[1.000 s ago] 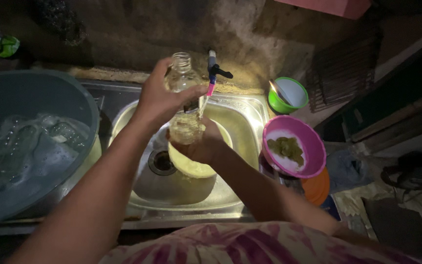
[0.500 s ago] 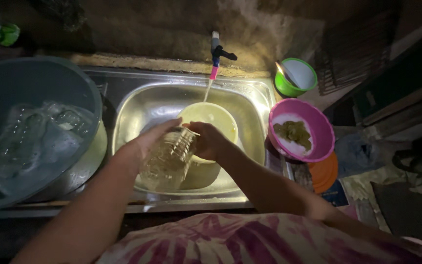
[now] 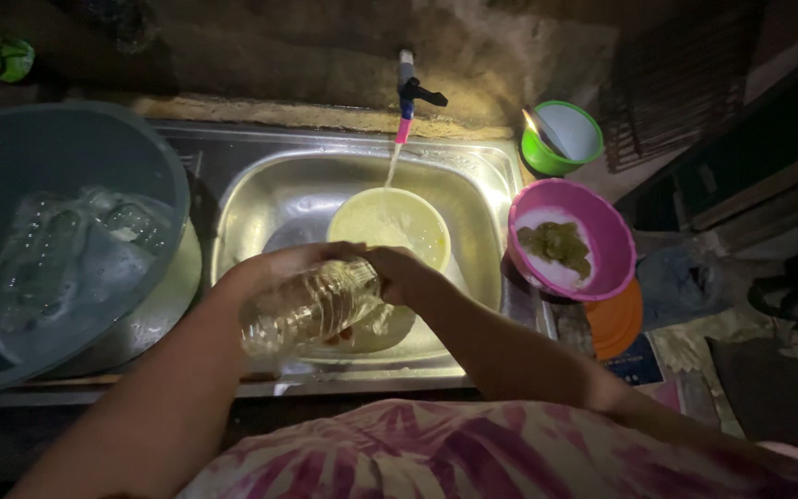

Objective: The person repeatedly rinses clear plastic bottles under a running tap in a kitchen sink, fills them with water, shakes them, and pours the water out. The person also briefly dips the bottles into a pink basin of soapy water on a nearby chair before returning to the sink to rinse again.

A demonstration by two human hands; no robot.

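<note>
Over the steel sink (image 3: pixel 260 199), both forearms reach in from below. The left hand (image 3: pixel 265 273) wraps its fingers around a clear plastic bottle (image 3: pixel 307 307), lying nearly level, neck toward the right; the right hand (image 3: pixel 399 275) closes on that neck end, beside a yellow bowl (image 3: pixel 390 226).

Place: a dim home kitchen wash-up corner — rough and plain.
Sink: steel basin (image 3: pixel 482 189) set against a bare wall.
Tap: wall-mounted tap (image 3: pixel 406 92) running water into a yellow bowl (image 3: pixel 390 226).
Nearby: big grey tub (image 3: pixel 66 166), pink bowl (image 3: pixel 602 231), green bowl (image 3: pixel 561 139) — household dishes.
</note>
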